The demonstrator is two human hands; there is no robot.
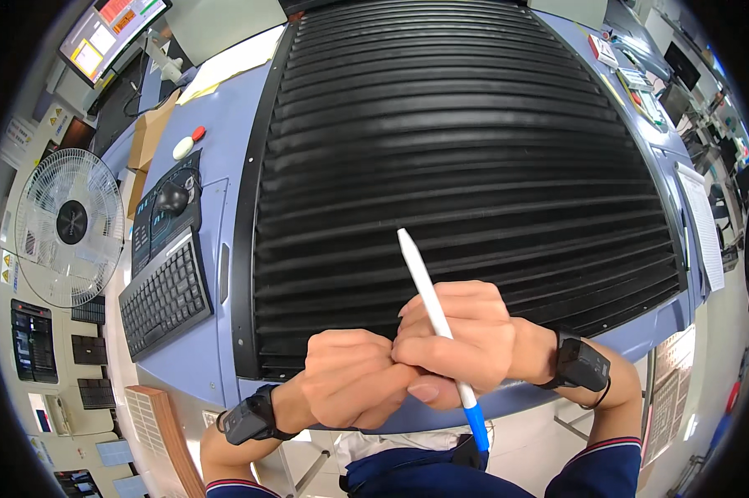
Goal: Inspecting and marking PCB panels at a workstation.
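A white pen (423, 282) with a blue end slants across my right hand (466, 336), its pale tip pointing away over the black ribbed cover (466, 149). The right fingers are closed around it, and the blue end sticks out below them, toward my body. My left hand (354, 378) is curled shut and pressed against the right one, knuckles up. Whether anything lies inside the left fingers is hidden. Both hands are held above the near edge of the cover. Each wrist wears a black band with a small box.
Left of the cover are a black keyboard (165, 292), a mouse (172, 199) on a dark pad, and a red and a white round piece. A fan (72, 222) and a monitor (113, 37) stand farther left. Papers on a clipboard (700, 220) hang at the right edge.
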